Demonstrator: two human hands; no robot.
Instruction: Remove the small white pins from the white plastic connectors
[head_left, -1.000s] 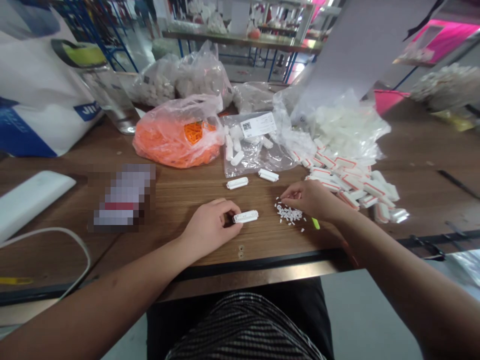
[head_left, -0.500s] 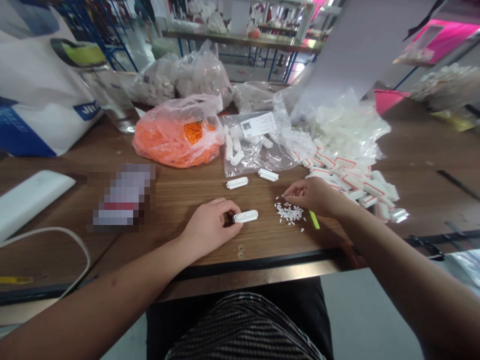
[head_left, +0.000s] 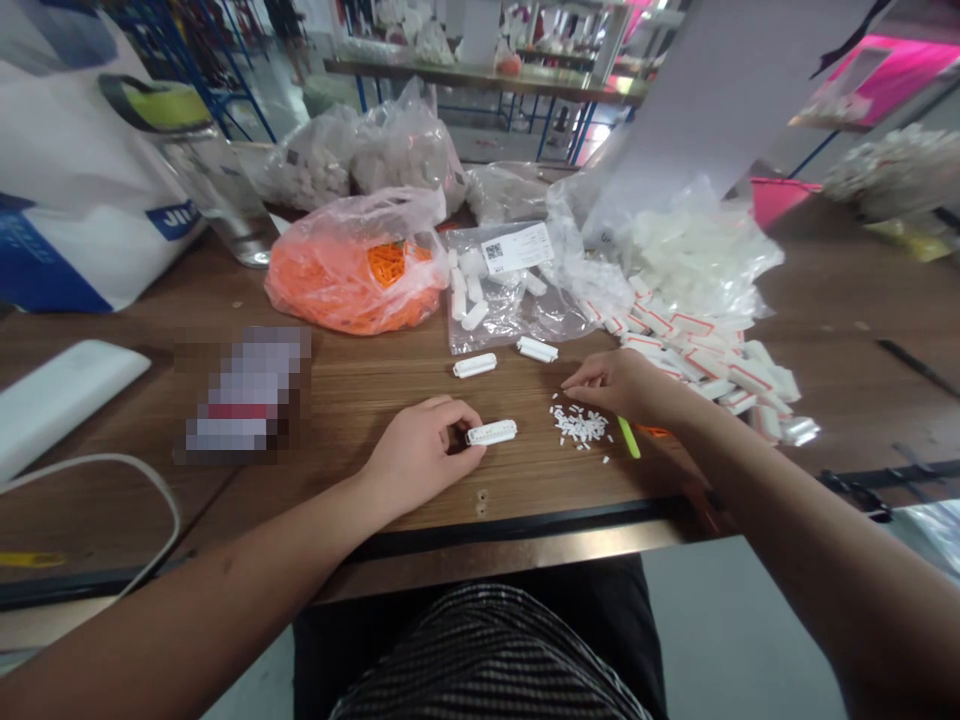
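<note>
Left hand (head_left: 420, 458): held a white plastic strip (head_left: 491, 432) on its end.
Right hand (head_left: 622, 388): was over tiny white bits (head_left: 577, 426); could not tell if it held any.

bright, even indoor light leaves only a faint shadow under the left hand (head_left: 420, 455) and glare on the orange plastic bag (head_left: 352, 285). the wide lens bends the wooden table (head_left: 840, 300) near the frame edges, and the far background blurs.

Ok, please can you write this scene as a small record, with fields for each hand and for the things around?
Left hand: holds a white plastic strip
Right hand: nearest to small white pieces
Beside them: green stick, two more white strips
Rest: orange-filled plastic bag, clear bag with QR label, wooden table
</note>
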